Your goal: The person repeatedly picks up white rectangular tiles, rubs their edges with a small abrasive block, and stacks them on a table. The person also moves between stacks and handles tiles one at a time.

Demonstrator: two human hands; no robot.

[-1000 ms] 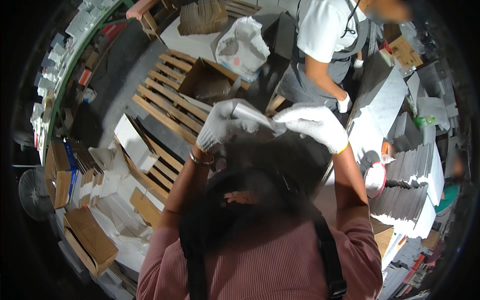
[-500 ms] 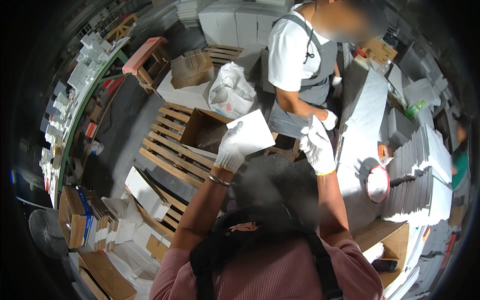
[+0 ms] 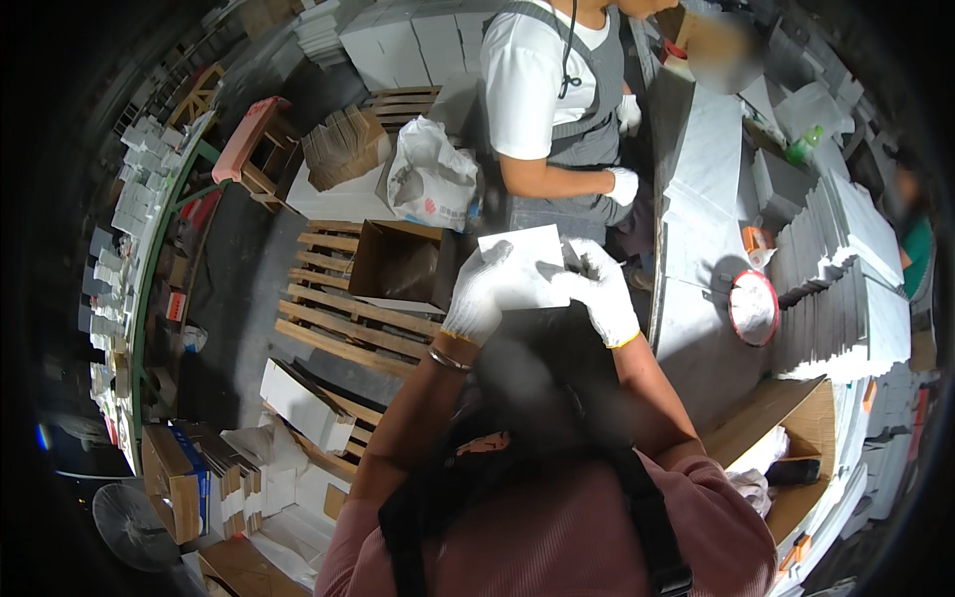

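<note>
White rectangular panel [image 3: 537,254], one, thin and plain: held out in front of your chest, clear of the bench [image 3: 696,289], between both gloved hands, its face mostly turned up to view. Left hand [image 3: 478,291]: clamped on the panel's left side, fingertips showing near the upper left corner. Right hand [image 3: 602,296]: fingers bent and closed on the right edge, toward the lower corner; how firmly they press cannot be told. Risks, by judgement: a slip, should the smooth face slide against glove fabric; a chipped corner, if one side is let go early and the panel swings down; a knock against the co-worker [image 3: 567,109], who stands just beyond, if you reach forward. Pose: both forearms rise from the lower edge and lean inward; left wrist, wearing a metal bangle [image 3: 449,359], is carried slightly lower than the right; hands sit near level, panel bridging them.
</note>
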